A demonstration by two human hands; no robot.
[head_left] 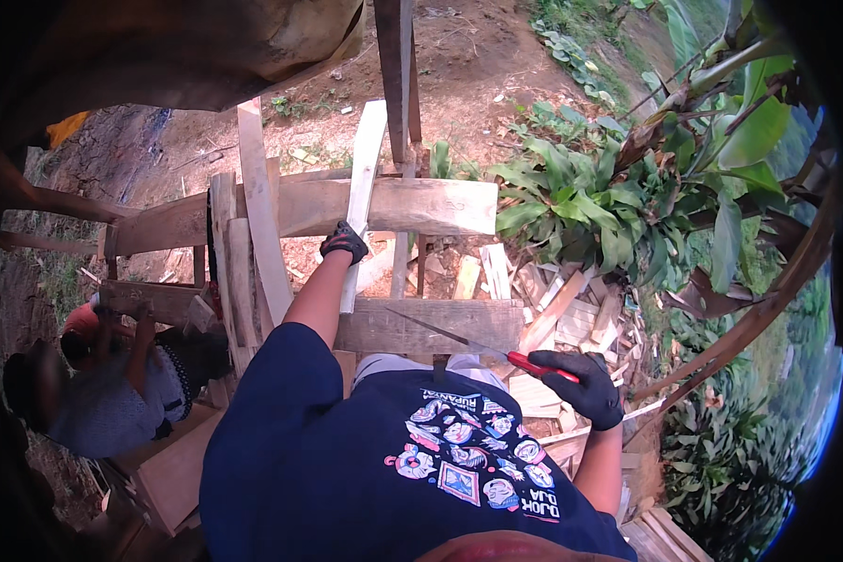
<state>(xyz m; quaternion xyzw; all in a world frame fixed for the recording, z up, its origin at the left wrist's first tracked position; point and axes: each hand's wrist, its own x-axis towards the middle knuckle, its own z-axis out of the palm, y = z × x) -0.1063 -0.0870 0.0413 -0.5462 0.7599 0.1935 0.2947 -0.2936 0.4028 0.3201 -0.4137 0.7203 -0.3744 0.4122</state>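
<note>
My left hand (345,244), in a dark glove, is closed around a pale narrow board (365,164). The board leans across a thick upper beam (431,206), and its lower end meets a nearer grey plank (431,326). At the right, my gloved right hand (585,386) grips a red-handled tool (534,363) with a long, narrow, pointed blade. That blade points left over the grey plank, apart from the board. Whether its edge has teeth is too small to tell.
Several boards (264,215) stand upright left of my left arm. Wood offcuts (581,314) lie heaped beyond the plank at right. Another person (122,384) sits low at the left. Upright posts (398,84) rise ahead; leafy plants (581,192) grow at the right.
</note>
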